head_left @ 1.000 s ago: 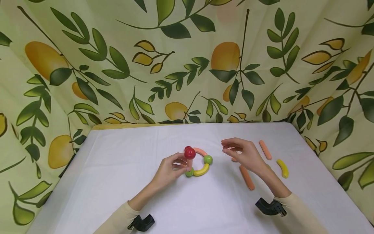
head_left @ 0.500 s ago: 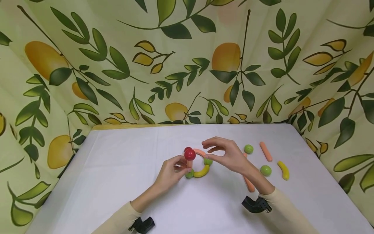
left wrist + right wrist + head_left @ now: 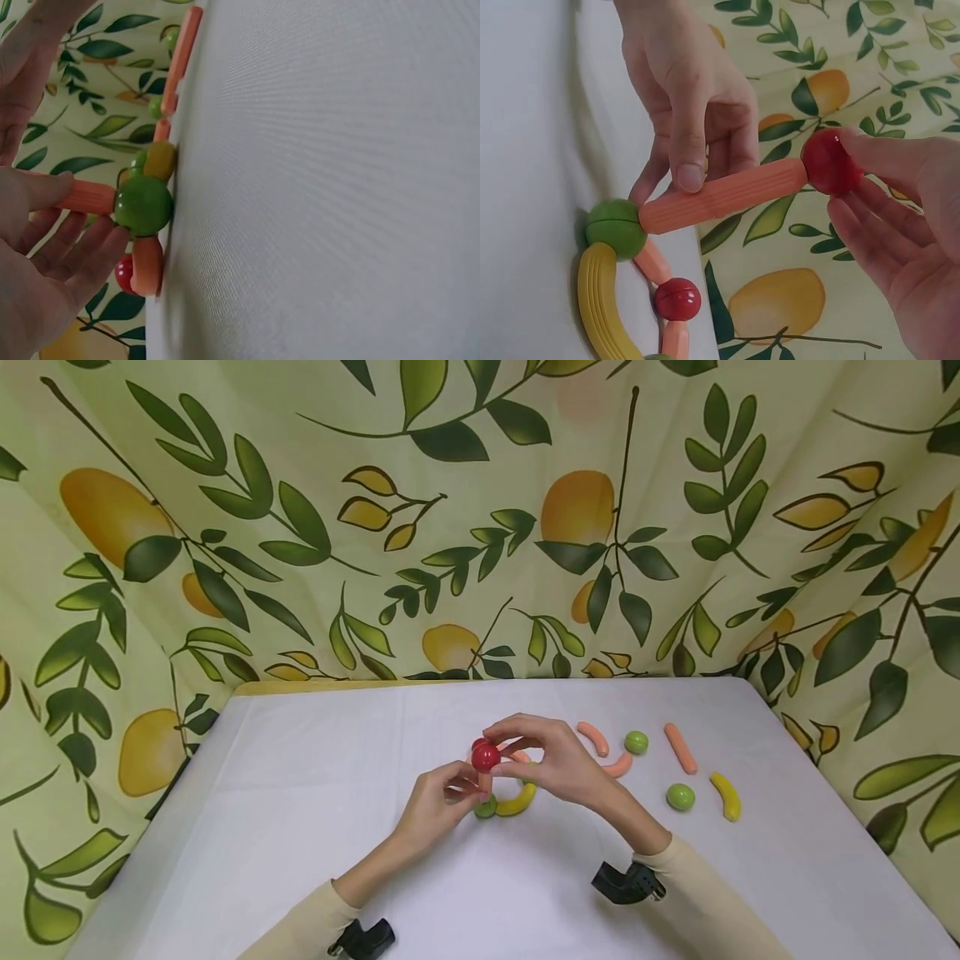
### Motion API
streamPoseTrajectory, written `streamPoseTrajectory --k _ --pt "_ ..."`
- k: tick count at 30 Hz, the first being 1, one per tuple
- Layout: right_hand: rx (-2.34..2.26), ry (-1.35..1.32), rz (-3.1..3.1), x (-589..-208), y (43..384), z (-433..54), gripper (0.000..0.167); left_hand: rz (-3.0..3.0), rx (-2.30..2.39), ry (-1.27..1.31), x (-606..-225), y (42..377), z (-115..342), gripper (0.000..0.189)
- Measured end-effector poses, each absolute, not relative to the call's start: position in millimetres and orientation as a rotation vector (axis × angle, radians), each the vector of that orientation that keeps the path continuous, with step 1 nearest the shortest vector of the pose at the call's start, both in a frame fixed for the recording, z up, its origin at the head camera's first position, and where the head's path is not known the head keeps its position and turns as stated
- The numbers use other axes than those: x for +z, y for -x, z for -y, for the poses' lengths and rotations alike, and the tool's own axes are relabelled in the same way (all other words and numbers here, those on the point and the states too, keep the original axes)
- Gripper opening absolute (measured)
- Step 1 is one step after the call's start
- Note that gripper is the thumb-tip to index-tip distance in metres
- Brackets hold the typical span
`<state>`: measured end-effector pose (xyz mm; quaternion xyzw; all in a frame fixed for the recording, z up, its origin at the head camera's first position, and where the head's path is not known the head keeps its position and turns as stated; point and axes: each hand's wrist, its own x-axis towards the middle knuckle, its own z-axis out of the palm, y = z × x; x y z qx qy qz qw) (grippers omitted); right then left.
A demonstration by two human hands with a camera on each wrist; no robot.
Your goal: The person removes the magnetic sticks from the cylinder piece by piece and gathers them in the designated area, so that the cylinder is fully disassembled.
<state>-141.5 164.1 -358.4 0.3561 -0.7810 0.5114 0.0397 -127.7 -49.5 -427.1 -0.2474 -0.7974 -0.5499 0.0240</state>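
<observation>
My left hand (image 3: 435,802) pinches an upright straight salmon-coloured toy rod (image 3: 727,196) between thumb and fingers. The rod's lower end meets a green ball (image 3: 617,229) on the table. On its upper end sits a glossy red ball (image 3: 831,161), pinched by the thumb and fingers of my right hand (image 3: 555,760). From the green ball, a curved yellow piece (image 3: 604,304) and a curved salmon piece (image 3: 652,261) spread out in a ring lying flat. A second red ball (image 3: 677,300) belongs to that ring. In the head view my right hand partly hides the ring's far right side.
Loose pieces lie to the right on the white-covered table (image 3: 315,843): two green balls (image 3: 636,742), a straight salmon rod (image 3: 680,748), a yellow curve (image 3: 725,797) and salmon curves (image 3: 593,738). A patterned curtain (image 3: 480,527) hangs behind.
My right hand has moved left from beside the loose pieces, over the ring, and now pinches the upper red ball. My left hand has stayed on the rod.
</observation>
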Motion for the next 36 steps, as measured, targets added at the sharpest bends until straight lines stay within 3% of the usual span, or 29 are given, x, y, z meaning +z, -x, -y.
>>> streamPoseTrajectory --k 16,24,33,36 --pt "1.508 -1.137 2.399 -359 142 -159 0.042 2.492 -1.731 0.757 -411 121 46 0.019" --pt "1.510 -1.103 2.435 -359 140 -159 0.041 2.527 -1.675 0.892 -431 131 52 0.018" --pt "1.494 -1.092 2.440 -358 138 -160 0.041 2.712 -1.087 0.962 -430 133 52 0.015" --pt "1.493 -1.087 2.445 -358 137 -160 0.042 2.743 -0.997 0.971 -430 133 53 0.035"
